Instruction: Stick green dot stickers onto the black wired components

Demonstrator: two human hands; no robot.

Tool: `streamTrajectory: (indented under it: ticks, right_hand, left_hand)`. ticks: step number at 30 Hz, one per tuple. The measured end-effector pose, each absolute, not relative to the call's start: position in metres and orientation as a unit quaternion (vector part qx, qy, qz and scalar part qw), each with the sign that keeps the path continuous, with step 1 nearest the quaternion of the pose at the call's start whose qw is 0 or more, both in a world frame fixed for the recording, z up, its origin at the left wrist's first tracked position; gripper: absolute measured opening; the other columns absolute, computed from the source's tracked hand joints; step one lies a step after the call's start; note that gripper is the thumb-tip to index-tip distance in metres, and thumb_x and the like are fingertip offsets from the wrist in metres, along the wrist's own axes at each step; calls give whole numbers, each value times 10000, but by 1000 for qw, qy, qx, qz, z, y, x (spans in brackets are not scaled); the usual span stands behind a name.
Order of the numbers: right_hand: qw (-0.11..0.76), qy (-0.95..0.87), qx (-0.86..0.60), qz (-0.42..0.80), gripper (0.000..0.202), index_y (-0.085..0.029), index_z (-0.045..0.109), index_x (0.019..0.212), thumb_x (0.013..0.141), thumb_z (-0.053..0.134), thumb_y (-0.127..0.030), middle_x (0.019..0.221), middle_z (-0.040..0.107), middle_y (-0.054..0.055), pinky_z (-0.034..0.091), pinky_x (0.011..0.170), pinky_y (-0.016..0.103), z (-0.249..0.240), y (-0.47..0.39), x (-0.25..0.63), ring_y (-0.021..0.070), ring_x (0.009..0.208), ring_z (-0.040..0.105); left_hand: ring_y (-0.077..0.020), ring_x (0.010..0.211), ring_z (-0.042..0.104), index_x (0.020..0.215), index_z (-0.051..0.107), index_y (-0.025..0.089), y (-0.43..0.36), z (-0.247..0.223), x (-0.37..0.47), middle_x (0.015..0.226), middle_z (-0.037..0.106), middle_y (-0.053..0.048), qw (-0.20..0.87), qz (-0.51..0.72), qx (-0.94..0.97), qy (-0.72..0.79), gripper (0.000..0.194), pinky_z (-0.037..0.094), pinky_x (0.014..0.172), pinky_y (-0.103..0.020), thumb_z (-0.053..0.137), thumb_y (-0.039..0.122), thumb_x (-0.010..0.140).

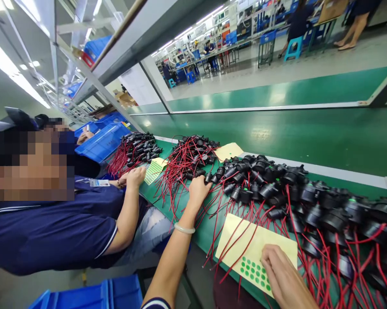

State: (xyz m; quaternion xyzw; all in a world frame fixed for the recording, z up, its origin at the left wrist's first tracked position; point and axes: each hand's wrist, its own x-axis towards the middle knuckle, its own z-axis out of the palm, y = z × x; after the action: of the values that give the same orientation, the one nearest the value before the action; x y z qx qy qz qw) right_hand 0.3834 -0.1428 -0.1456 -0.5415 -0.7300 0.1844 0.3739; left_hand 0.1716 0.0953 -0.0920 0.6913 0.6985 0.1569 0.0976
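Dozens of black plastic components (273, 189), rounded and stubby with a dull sheen, lie heaped along the bench in front of you, trailing thin red wires (288, 206) toward your side; a few carry a small green dot. Your left hand (198, 193) is drawn in narrow, its fingertips against one component at the heap's near-left end, though you cannot tell how firmly it is held. Your right hand (283, 274) is curled narrow over a pale yellow paper sheet (232, 231) with rows of round green stickers (244, 259); its fingertips are hidden, so you cannot tell whether they hold one. The green work surface (199, 237) meets a pale edging strip (325, 167), with a glossy green surface (260, 128) beyond. To your left sits a co-worker in a navy shirt (61, 231), near blue plastic crates (99, 139); across the grey floor (238, 77) stands a bright blue plastic stool (294, 48).
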Motion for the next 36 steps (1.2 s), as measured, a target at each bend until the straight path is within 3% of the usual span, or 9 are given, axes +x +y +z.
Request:
streamTrajectory:
  ticks: [3, 6, 10, 17, 22, 27, 31, 36]
  right_hand:
    - [373, -729, -541, 194, 174, -243, 390, 828, 975, 321, -179, 762, 477, -2, 496, 578, 241, -145, -143, 384, 136, 649, 535]
    - [366, -731, -542, 197, 166, -242, 389, 831, 970, 330, -175, 765, 480, -1, 497, 583, 240, -145, -144, 385, 136, 653, 537]
    - [356, -736, -541, 199, 143, -240, 394, 854, 964, 340, -165, 785, 482, 4, 501, 603, 245, -150, -146, 386, 138, 673, 543]
    - [362, -737, -539, 190, 134, -237, 403, 874, 952, 348, -143, 798, 493, 9, 505, 612, 236, -152, -145, 386, 136, 689, 557]
    - [373, -735, -539, 174, 159, -243, 395, 841, 956, 334, -153, 756, 490, -2, 501, 582, 225, -146, -143, 384, 132, 649, 550]
    - [367, -735, -543, 173, 122, -240, 423, 878, 960, 354, -181, 772, 515, 4, 507, 593, 223, -146, -143, 384, 135, 669, 568]
    - [375, -737, -539, 161, 127, -244, 420, 855, 947, 364, -177, 748, 518, -3, 504, 572, 216, -143, -141, 383, 131, 637, 566]
    - [391, -732, -538, 152, 133, -251, 408, 829, 918, 382, -155, 729, 526, -8, 514, 579, 201, -135, -140, 384, 133, 633, 583]
  left_hand:
    - [-236, 803, 667, 785, 675, 166, 99, -96, 162, 750, 694, -63, 140, 163, 665, 715, 119, 468, 730, -313, 667, 283, 797]
    - [-174, 706, 645, 782, 654, 138, 102, -99, 151, 709, 662, -20, 197, 175, 649, 713, 214, 498, 706, -317, 618, 328, 872]
    - [-135, 727, 646, 899, 637, 122, 105, -105, 138, 817, 669, -15, 274, 202, 640, 689, 273, 540, 721, -327, 560, 382, 933]
    - [-152, 723, 676, 861, 652, 123, 104, -109, 133, 770, 707, -22, 329, 266, 637, 645, 230, 531, 727, -310, 577, 335, 910]
    - [-179, 848, 691, 1016, 633, 124, 93, -110, 141, 925, 740, -72, 275, 288, 660, 637, 214, 512, 776, -281, 612, 195, 815]
    - [-251, 993, 644, 1023, 654, 164, 79, -103, 144, 1041, 712, -98, 168, 253, 700, 647, 298, 474, 890, -376, 713, 255, 746]
    - [-270, 1059, 578, 1083, 642, 171, 85, -83, 141, 1116, 669, -104, 65, 211, 723, 655, 306, 433, 943, -415, 655, 327, 820]
    - [-315, 1107, 501, 1049, 646, 161, 115, -72, 144, 1136, 604, -140, -36, 132, 743, 656, 237, 416, 930, -448, 641, 214, 818]
